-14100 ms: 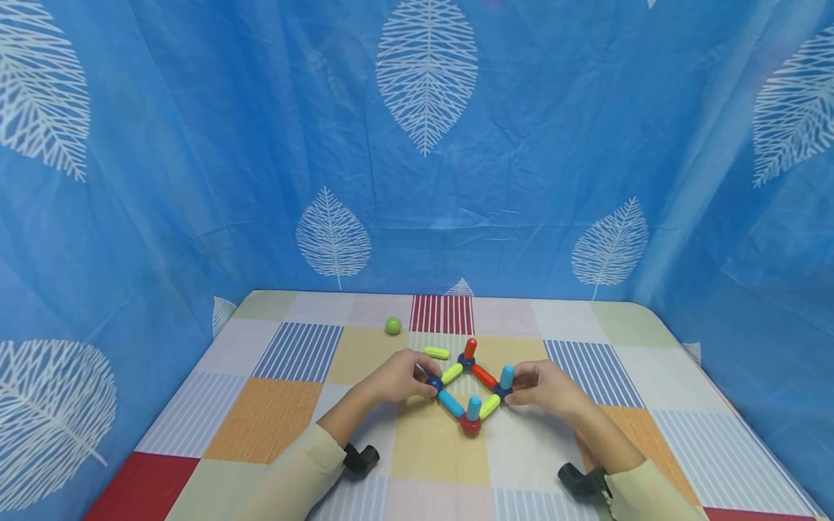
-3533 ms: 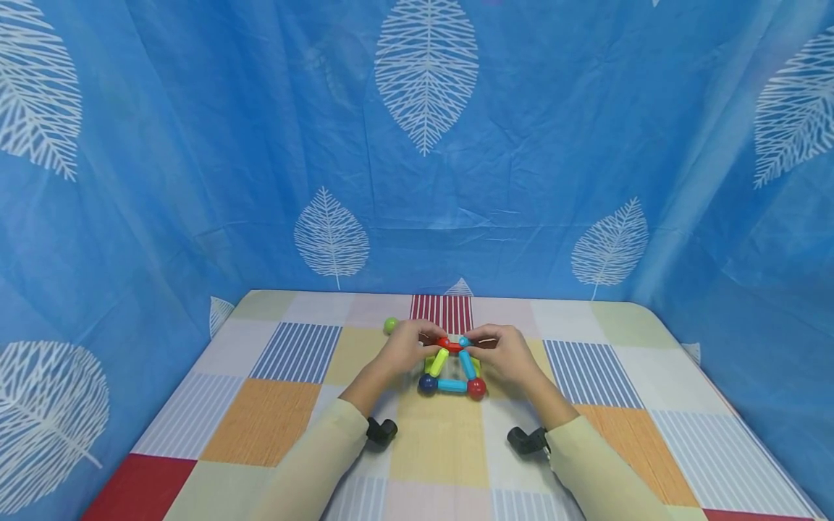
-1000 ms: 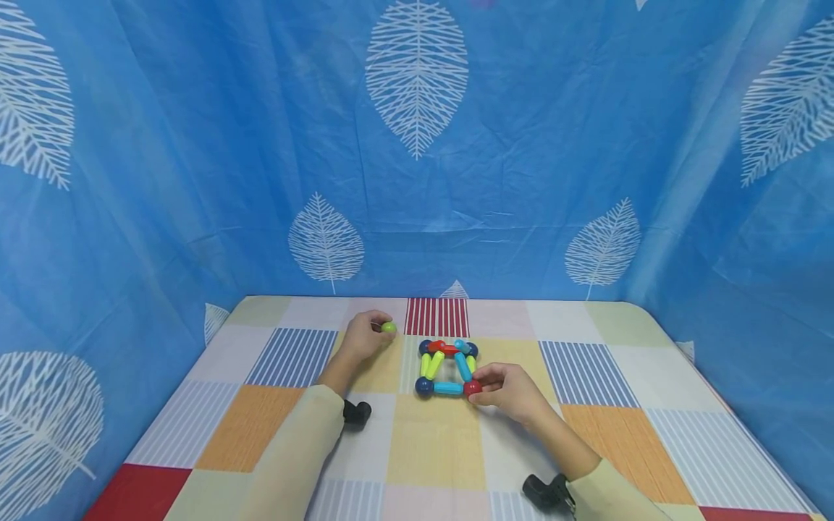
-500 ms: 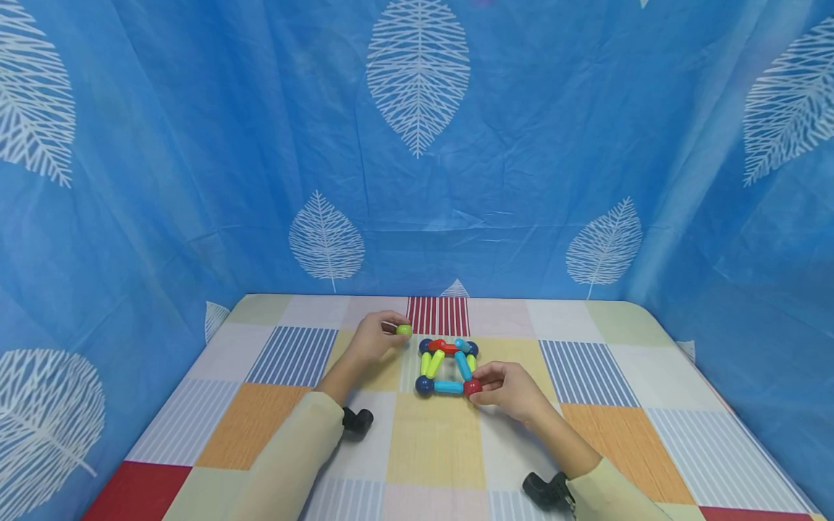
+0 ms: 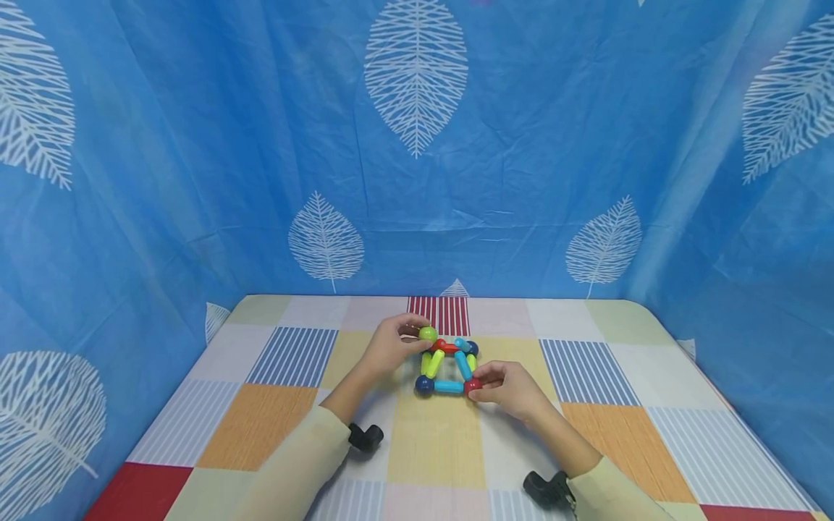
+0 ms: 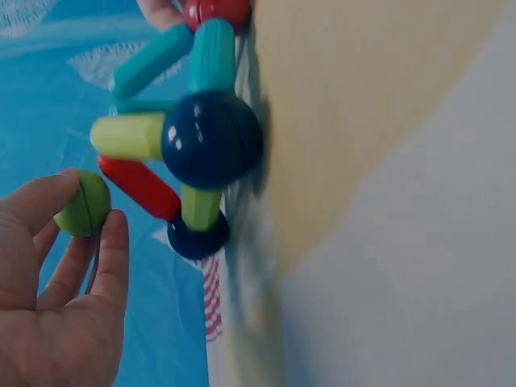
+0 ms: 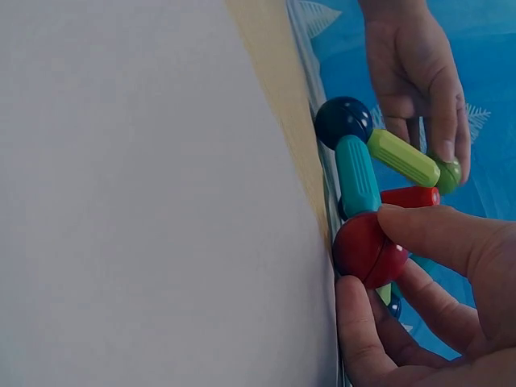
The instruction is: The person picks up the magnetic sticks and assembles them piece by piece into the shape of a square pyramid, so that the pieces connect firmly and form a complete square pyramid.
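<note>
My left hand [image 5: 391, 346] pinches a green ball [image 6: 84, 203] between thumb and fingers, just above the back left corner of a structure of coloured magnetic rods and balls. A red ball [image 7: 370, 249] at the front right corner is gripped by my right hand [image 5: 511, 389]. Dark blue balls [image 6: 212, 139] form other corners; the one at the back left is mostly covered in the head view. From the corners, a lime rod [image 7: 405, 157], a light blue rod [image 5: 463, 365] and a red rod [image 6: 139, 187] lean upward and inward. Another light blue rod [image 5: 448, 387] joins the two front balls.
A patchwork cloth [image 5: 274, 420] covers the table under the structure. Blue curtains [image 5: 495, 145] with white leaf prints stand behind and on both sides. A black wrist camera [image 5: 366, 438] hangs at the left sleeve, another black camera [image 5: 546, 490] at the right.
My left hand has carried the green ball from the back left of the table rightward to above the structure. My right hand has stayed on the red ball over the last second.
</note>
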The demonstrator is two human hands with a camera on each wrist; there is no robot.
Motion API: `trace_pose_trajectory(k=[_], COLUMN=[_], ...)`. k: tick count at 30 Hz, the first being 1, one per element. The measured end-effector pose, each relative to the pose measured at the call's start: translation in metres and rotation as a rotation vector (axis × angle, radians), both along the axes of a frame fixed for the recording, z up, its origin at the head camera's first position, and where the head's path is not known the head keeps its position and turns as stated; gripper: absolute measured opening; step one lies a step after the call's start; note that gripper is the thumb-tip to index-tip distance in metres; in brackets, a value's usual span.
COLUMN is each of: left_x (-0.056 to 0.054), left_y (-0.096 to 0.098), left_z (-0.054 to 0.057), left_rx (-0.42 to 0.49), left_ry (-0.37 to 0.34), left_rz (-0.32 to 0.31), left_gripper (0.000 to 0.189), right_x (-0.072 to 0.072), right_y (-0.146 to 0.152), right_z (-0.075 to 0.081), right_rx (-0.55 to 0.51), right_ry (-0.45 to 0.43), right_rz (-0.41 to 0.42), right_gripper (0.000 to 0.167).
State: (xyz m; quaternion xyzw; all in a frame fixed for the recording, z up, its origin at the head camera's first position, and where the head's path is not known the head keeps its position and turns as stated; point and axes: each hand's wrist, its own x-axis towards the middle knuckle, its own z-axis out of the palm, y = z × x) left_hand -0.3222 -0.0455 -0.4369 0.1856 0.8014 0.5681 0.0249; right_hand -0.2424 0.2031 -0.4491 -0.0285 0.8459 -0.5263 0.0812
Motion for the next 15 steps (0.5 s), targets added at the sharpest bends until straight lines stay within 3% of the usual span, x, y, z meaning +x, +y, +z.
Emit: trace_pose_trajectory(k=[8, 15], left_x=[0.008, 0.009], left_y=[0.012, 0.020], left_z=[0.004, 0.005], left_rx=[0.025, -0.019], left_ry=[0.021, 0.080], left_rz=[-0.032, -0.073], left_gripper=[0.030, 0.032], right_x=[0.000, 0.000], right_y=[0.002, 0.001], right_z=[-0.001, -0.001], right_rx=[-0.005, 0.006], right_ry=[-0.011, -0.003], right_rz=[-0.011, -0.019], right_gripper=[0.031, 0.030])
